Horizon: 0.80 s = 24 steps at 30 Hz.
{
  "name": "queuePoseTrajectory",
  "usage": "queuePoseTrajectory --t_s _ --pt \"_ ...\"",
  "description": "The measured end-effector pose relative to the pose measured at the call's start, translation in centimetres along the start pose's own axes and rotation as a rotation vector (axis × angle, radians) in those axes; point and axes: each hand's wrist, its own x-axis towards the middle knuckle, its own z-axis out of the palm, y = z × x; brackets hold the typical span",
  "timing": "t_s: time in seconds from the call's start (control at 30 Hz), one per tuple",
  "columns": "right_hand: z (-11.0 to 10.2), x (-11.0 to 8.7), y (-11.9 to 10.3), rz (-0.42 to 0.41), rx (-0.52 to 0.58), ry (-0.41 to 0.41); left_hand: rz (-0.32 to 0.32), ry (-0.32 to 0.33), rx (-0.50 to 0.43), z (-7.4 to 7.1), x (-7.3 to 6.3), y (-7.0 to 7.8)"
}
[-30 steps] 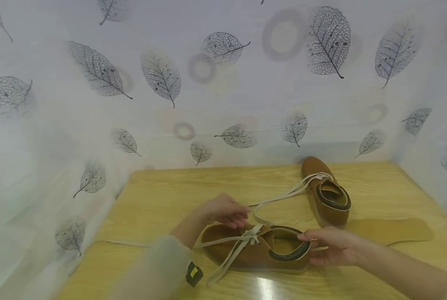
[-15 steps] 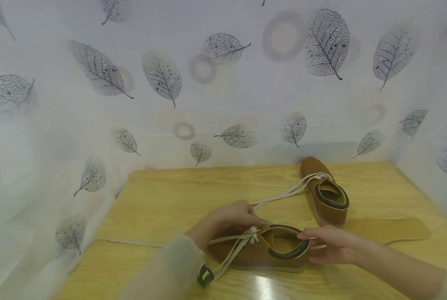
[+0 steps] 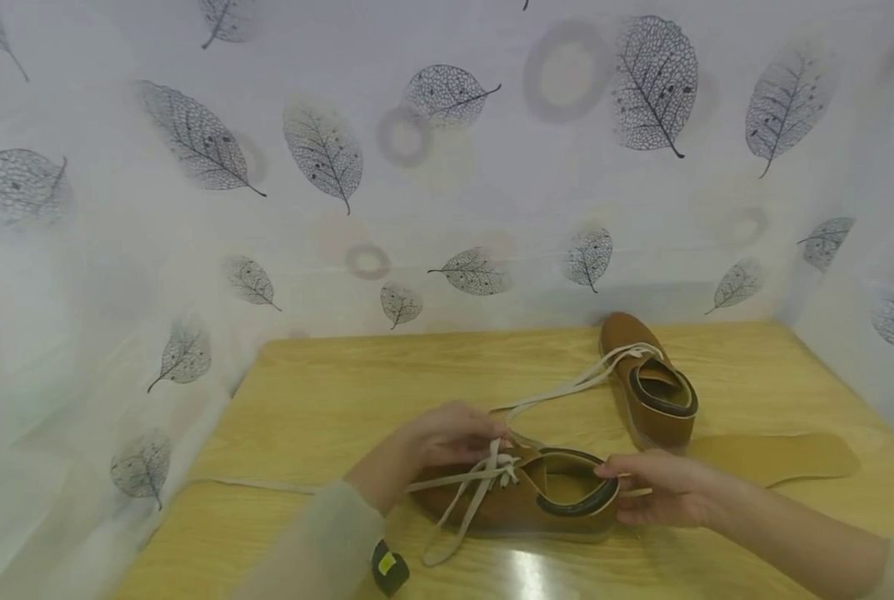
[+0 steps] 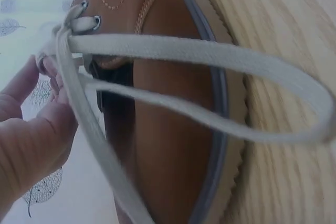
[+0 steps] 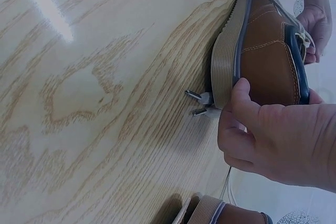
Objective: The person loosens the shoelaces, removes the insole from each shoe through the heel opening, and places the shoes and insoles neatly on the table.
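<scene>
A brown lace-up shoe (image 3: pixel 521 512) lies sole-down on the wooden table, toe to the left. Its pale shoelace (image 4: pixel 142 45) is threaded through the eyelets and hangs in a loop over the near side. My left hand (image 3: pixel 447 437) pinches the lace beside the eyelets, above the far side of the shoe; the pinched part is partly hidden. At the heel, my right hand (image 3: pixel 664 492) grips the back of the shoe, thumb on the collar in the head view. Two metal-tipped lace ends (image 5: pixel 194 103) stick out by the heel in the right wrist view.
Behind stands a second brown shoe (image 3: pixel 664 417), its laces trailing left. To the right lies a flat tan insole-shaped piece (image 3: pixel 791 458). A lace (image 3: pixel 252 483) stretches across the table at left. A leaf-patterned white curtain (image 3: pixel 342 292) encloses the back and sides.
My left hand came right to the eyelets from above the toe, then drew slightly back left with the lace, lifting a strand and shifting the loop. My right hand stays at the heel.
</scene>
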Motion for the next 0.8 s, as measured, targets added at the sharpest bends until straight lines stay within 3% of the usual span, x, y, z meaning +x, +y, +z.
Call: queuePoseTrajectory --t_s 0.17,0.27,0.37,0.47,0.63,0.8 --pt "0.0 0.1 0.2 -0.017 -0.014 -0.026 -0.051 -0.029 -0.033 -1.3 -1.0 -0.7" --pt "-0.1 0.0 0.2 -0.027 -0.021 -0.053 -0.084 -0.106 -0.057 -2.1 -1.7 -1.4" --pt "-0.1 0.0 0.2 -0.038 -0.026 -0.07 -0.069 -0.158 -0.083 -2.6 -2.1 -2.0" --pt "0.1 -0.1 0.0 -0.046 -0.038 -0.065 0.014 -0.111 -0.197 -2.9 -2.3 -2.0" --pt "0.5 -0.2 -0.2 -0.035 -0.074 0.01 0.175 0.011 -0.503 -3.7 -2.9 0.1" --pt "0.5 -0.3 -0.3 -0.029 -0.071 0.021 0.219 0.051 -0.645 -4.3 -3.6 1.4"
